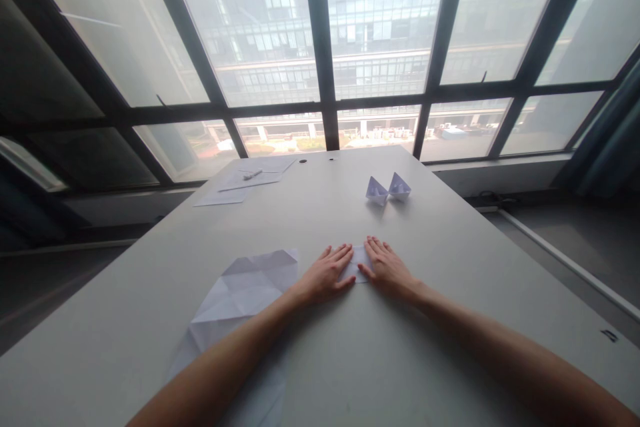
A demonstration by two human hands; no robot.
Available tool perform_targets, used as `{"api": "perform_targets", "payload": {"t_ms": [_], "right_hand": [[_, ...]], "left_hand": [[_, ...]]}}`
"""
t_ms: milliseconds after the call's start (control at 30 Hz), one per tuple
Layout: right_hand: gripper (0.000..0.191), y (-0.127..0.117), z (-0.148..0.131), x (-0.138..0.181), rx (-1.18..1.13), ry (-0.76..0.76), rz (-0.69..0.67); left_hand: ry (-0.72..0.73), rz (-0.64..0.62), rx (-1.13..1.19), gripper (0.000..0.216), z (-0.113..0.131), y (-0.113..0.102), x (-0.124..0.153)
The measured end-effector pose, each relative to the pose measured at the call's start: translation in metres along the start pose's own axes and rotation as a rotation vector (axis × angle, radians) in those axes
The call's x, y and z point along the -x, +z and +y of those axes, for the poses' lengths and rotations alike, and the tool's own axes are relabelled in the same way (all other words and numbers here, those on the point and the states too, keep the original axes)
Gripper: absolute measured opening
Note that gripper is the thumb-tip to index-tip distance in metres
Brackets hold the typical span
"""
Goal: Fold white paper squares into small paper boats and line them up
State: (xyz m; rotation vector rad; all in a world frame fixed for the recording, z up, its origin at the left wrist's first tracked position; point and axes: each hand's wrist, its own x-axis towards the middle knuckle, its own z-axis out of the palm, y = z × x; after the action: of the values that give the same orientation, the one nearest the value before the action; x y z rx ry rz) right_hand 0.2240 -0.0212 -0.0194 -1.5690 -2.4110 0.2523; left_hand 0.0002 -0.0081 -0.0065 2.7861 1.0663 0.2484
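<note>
A small folded piece of white paper [359, 265] lies flat on the white table, partly covered by both hands. My left hand [327, 275] rests palm down on its left side, fingers stretched out. On its right side my right hand [387, 268] lies flat too, with the fingers extended and the thumb pointing inward. A strip of the paper shows between the hands. Under and beside my left forearm spreads a large creased sheet of white paper [235, 297]. Two folded paper boats [377, 192] stand side by side beyond my right hand.
At the table's far left lie several flat white sheets [227, 195] with a white pen-like object [253, 175] on top. Two small round holes sit near the far edge. A small dark item [609, 335] is at the right edge. Dark-framed windows rise behind the table [320, 213].
</note>
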Motion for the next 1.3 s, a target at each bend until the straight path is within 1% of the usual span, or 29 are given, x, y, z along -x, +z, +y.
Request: {"api": "perform_targets", "payload": {"t_ms": [100,267,467,600,700,800,967,1300], "right_hand": [[0.075,0.0020,0.0007,0.0001,0.004,0.036,0.014],[0.075,0.0017,0.0007,0.0004,0.004,0.031,0.020],[0.059,0.0002,0.0012,0.0004,0.005,-0.095,0.009],[0.059,-0.0003,0.0013,0.0000,0.007,-0.118,0.007],[0.058,-0.0018,0.0003,0.0000,0.006,-0.170,0.019],[0.059,-0.0035,-0.0006,0.0003,-0.021,-0.206,-0.001],[0.060,-0.0055,-0.0005,0.0007,-0.057,-0.190,-0.036],[0.065,-0.0040,0.0002,0.0003,-0.062,-0.178,-0.031]], "left_hand": [[-0.004,-0.004,-0.001,0.068,-0.0002,0.0004,-0.0003],[-0.004,-0.010,0.000,0.068,0.0003,-0.0007,-0.0001],[-0.001,-0.016,0.010,0.069,0.0020,-0.0035,0.0007],[0.009,-0.015,0.023,0.068,0.0014,-0.0032,0.0007],[0.011,-0.017,0.026,0.069,0.0011,-0.0027,0.0002],[0.014,-0.017,0.025,0.070,0.0014,-0.0027,-0.0005],[0.013,-0.013,0.029,0.070,0.0018,-0.0028,-0.0008],[0.010,-0.008,0.024,0.069,0.0018,-0.0030,-0.0005]]}}
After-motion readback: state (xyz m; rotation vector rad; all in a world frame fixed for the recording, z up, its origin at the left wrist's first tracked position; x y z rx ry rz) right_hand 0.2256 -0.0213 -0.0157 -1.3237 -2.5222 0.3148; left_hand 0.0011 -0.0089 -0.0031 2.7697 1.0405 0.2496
